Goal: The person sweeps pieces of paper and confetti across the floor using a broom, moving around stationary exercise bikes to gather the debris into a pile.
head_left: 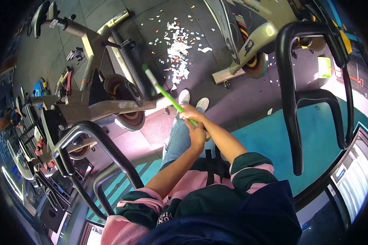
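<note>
Both my hands are wrapped round the bright green handle [171, 99] of what looks like a broom. It slants away from my body toward the upper left, with a pale section further out. Its far end is blurred against the dark floor and bike frame, so the head is not clear. My right hand [190, 114] is closed on the handle further out. Nearer my body, my left hand [197, 136] is closed at its near end. Beyond my shoes lies a scattered heap of white paper scraps [178, 53] with small coloured bits among them.
An exercise bike [90, 53] stands on the left, close to the handle. Another bike [257, 41] stands on the right, with black handlebars [288, 98] nearer me. A flat green piece [324, 67] with a red handle lies at the far right. Blue flooring [257, 139] runs beside me.
</note>
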The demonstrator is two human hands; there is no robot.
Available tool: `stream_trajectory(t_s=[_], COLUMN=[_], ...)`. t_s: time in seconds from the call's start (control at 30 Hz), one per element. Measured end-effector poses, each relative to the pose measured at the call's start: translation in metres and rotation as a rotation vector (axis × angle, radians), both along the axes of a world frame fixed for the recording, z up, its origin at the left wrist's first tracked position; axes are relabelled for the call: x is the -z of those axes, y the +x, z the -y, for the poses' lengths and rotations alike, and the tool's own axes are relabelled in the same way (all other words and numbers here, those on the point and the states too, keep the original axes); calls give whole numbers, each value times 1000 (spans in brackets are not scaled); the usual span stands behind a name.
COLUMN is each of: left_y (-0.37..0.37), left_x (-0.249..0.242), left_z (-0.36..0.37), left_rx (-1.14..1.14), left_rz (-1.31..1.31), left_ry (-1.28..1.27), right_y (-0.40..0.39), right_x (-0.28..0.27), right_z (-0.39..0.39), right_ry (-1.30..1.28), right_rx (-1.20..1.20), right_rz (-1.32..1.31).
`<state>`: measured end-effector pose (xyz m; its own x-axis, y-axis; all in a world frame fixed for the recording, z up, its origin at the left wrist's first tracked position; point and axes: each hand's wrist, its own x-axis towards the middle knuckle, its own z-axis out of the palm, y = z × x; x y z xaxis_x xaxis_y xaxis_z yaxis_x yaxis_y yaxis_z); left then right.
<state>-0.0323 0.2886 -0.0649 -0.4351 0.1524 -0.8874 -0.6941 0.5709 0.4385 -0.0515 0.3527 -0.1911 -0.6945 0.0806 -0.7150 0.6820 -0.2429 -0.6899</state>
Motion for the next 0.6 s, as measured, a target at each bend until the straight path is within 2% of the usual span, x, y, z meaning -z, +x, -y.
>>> stream_trajectory(t_s=[0.03, 0.1, 0.17, 0.23, 0.27, 0.33, 0.37, 0.43, 0.47, 0.5, 0.57, 0.6], left_y=[-4, -7, 6, 22, 30, 36, 39, 40, 37, 36, 35, 30], left_x=[-5, -16, -27, -41, -50, -75, -81, -89, -88, -77, -45, -40], left_z=[-1, -9, -10, -1, 2, 2, 2, 2, 0, 2, 6, 3], left_rx=[-9, -25, -36, 104, 98, 253, 250, 352, 320, 317, 190, 118], left_rz=[0, 66, -3, 44, 48, 72, 75, 112, 165, 167, 250, 248], left_ry=[-5, 224, 310, 303, 310, 218, 223, 89, 64, 64, 129, 188], right_y=[-2, 1, 12, 29, 38, 51, 55, 60, 59, 55, 43, 37], right_x=[-7, -17, -33, -68, -74, -82, -85, -92, -92, -91, -85, -83], right_z=[-7, -13, -21, -17, -14, -9, -8, -6, -3, -3, -12, -18], right_ry=[174, 245, 327, 291, 298, 48, 53, -95, 21, 21, 198, 195], right_rx=[-55, -30, -12, 198, 191, 226, 223, 42, 5, 2, -184, -188], right_rz=[44, 38, 37, -33, -29, 94, 97, 256, 237, 239, 265, 263])
